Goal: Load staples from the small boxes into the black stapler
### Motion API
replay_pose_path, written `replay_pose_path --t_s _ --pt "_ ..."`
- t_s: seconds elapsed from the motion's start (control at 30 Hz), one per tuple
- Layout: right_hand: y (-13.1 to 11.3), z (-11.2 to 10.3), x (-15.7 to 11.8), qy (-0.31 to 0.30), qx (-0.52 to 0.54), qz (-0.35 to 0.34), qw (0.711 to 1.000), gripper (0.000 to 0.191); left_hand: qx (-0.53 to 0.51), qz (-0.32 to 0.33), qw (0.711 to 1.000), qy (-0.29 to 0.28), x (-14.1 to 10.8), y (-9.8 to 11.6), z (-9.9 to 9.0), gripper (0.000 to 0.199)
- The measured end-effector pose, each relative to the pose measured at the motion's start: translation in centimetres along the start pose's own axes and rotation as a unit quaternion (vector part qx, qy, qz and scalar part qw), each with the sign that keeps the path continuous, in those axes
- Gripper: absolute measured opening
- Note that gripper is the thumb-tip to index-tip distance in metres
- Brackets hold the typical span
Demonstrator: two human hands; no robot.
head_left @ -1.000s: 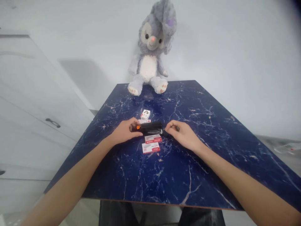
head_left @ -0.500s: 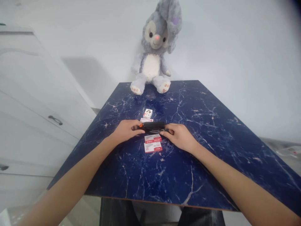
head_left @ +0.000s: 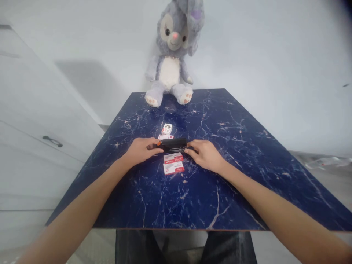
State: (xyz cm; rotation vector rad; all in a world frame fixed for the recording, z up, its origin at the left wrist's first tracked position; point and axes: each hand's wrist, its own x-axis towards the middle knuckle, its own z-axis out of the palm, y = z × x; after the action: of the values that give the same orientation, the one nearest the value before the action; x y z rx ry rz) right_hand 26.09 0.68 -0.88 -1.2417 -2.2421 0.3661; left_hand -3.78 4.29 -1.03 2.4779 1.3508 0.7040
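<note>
A black stapler point(head_left: 173, 143) with an orange tip lies lengthwise across my view, just above the middle of the table. My left hand point(head_left: 139, 151) grips its orange end, fingers wrapped over the top. My right hand point(head_left: 205, 156) holds the opposite end with its fingertips, which hide that end. Just in front of the stapler lie two red-and-white staple boxes point(head_left: 173, 158) point(head_left: 173, 168), one partly overlapping the other. Behind it, a flat box point(head_left: 165, 137) is partly hidden, and a small white box point(head_left: 167, 128) stands farther back.
The boxes and stapler rest on a dark blue marble-patterned table point(head_left: 192, 198). A grey plush rabbit point(head_left: 169, 69) sits at its far edge against the wall. White cabinets point(head_left: 41, 110) stand to the left. My dark trousers point(head_left: 137, 247) show below the near edge.
Both hands have closed in on the stapler, and my right fingers now reach its end. The stapler looks flatter than a second ago. The whole view has shifted slightly as my head moved.
</note>
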Motion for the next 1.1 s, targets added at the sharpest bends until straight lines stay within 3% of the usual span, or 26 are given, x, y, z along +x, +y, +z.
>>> replay_pose_path --t_s 0.13,0.37,0.7,0.9,1.1 --pt "-0.2 0.3 0.2 0.006 -0.024 0.017 1.0 0.018 0.01 0.01 1.0 -0.012 0.2 0.4 -0.2 0.037" --pt "0.2 0.4 0.7 -0.012 -0.016 0.002 1.0 0.028 0.033 0.091 0.995 -0.02 0.2 0.1 -0.1 0.035" --pt "0.9 0.6 0.1 -0.016 -0.04 -0.013 0.999 0.027 0.003 0.107 0.994 -0.005 0.1 -0.7 0.3 0.033" --pt "0.1 0.0 0.6 -0.035 -0.071 -0.009 0.997 0.024 0.012 0.077 0.997 -0.02 -0.2 -0.6 0.3 0.03" --pt "0.5 -0.4 1.9 -0.064 -0.033 -0.021 0.997 0.035 0.002 0.12 0.993 0.021 -0.5 -0.6 0.5 0.028"
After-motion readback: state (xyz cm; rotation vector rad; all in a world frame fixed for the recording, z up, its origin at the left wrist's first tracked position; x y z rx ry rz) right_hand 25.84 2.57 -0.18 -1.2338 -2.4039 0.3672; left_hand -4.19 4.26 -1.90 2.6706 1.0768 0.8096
